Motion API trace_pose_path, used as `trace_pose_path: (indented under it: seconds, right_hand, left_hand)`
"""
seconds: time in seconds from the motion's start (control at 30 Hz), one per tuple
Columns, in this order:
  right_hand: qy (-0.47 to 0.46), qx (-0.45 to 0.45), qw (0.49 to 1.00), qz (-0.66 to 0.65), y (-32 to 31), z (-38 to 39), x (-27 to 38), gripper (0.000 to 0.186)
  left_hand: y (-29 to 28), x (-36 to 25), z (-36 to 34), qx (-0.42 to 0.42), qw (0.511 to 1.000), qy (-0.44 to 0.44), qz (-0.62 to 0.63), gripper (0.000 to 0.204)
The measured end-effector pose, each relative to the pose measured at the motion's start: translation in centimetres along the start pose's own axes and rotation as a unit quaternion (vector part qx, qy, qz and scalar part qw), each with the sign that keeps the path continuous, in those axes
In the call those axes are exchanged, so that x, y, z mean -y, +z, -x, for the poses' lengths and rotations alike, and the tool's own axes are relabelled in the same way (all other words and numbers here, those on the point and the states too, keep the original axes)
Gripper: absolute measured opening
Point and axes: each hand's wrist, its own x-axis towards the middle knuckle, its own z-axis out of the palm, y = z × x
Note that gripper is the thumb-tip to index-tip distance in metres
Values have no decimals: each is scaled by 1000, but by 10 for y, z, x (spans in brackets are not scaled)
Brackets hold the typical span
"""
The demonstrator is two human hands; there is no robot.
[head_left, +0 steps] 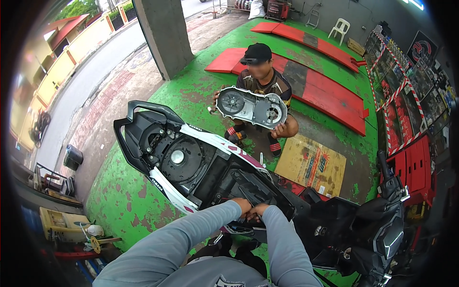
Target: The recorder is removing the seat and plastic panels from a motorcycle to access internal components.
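My left hand (243, 205) and my right hand (257, 212) are close together over the near side of a scooter (167, 189) whose seat is off. Both look closed, with the fingers curled downward, and what they grip is too small or hidden to make out. Just beyond them lies the open black middle section (253, 186) of the scooter's body. Left of it, a round fuel cap (177, 157) shows in the exposed rear frame. Across the scooter a crouching co-worker (265, 71) holds up a grey metal transmission cover (253, 107) in both hands.
A flattened cardboard sheet (311, 165) lies on the green floor beyond the scooter. Red ramps (330, 98) stand behind the co-worker. A red tool cabinet (416, 165) and glass display shelves (401, 95) line the right. At left are a concrete pillar (162, 38) and a black bin (73, 157).
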Motion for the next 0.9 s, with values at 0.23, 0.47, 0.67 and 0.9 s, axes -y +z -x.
trace_pose_path:
  seconds: [0.23,0.47,0.67,0.9]
  right_hand:
    - [9,11,1000,-6,13,4,1,25]
    - [31,-5,990,137,12,5,3,29]
    - [60,-70,996,14,-16,23,8,25]
    - [80,-102,992,1,0,44,14,28]
  left_hand:
    - [11,2,0,-26,999,-17,33,28]
    - [66,40,-23,-64,974,-101,194,17]
    - [39,33,-23,-10,923,-146,357,24]
    - [53,7,-27,-29,953,-70,293,37]
